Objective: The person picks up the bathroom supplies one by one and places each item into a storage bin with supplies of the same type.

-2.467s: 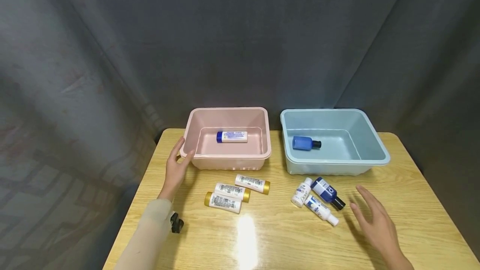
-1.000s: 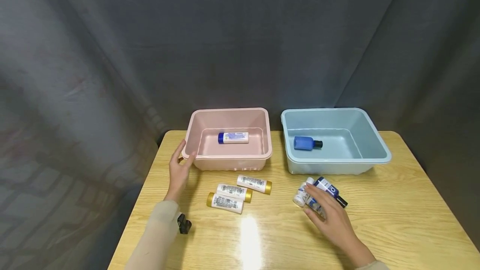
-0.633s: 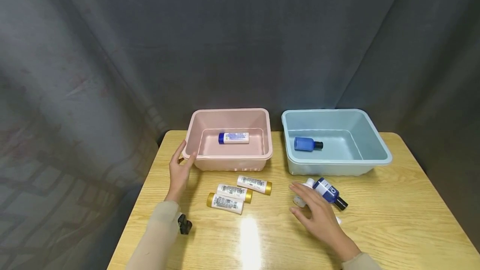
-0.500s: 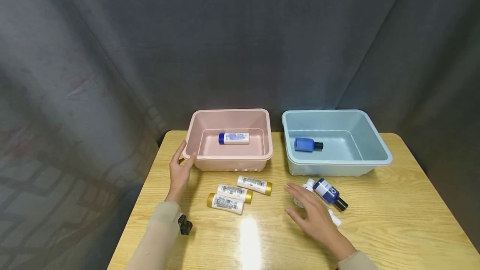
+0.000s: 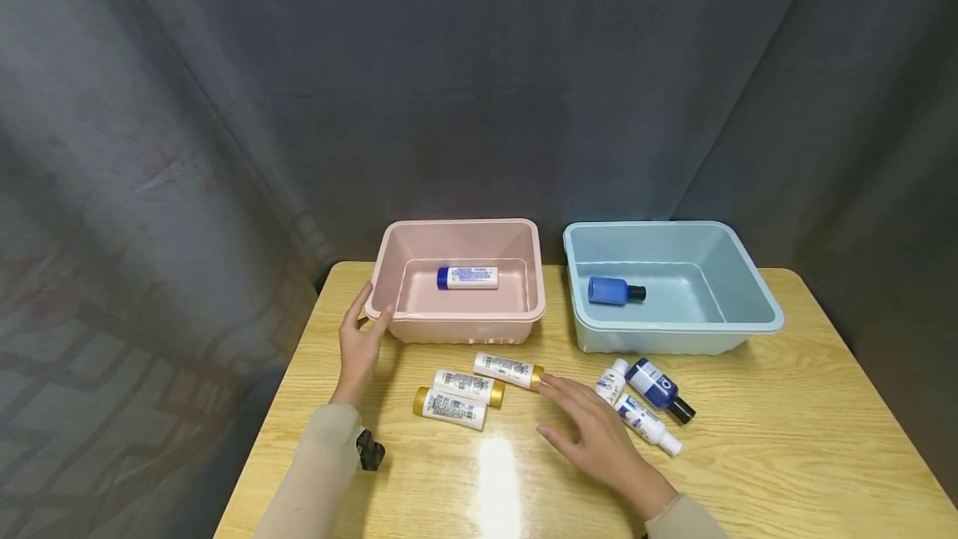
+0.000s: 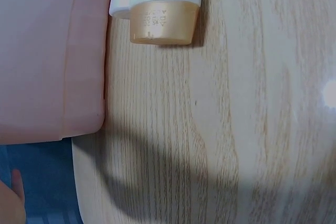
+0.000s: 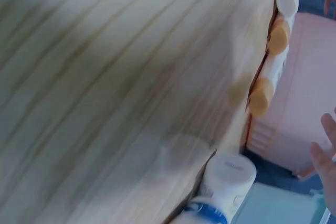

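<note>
Three white tubes with gold caps are lying on their sides on the wooden table in front of the pink bin: the rear tube [image 5: 507,370] is pointing its cap right, with the right hand [image 5: 595,439] reaching flat, its fingertips [image 5: 545,385] just at that cap. The middle tube [image 5: 468,387] is lying just beside it, cap right, and the front tube [image 5: 447,406] is lying cap left. The left hand [image 5: 358,343] is resting against the pink bin's [image 5: 464,327] left front corner.
</note>
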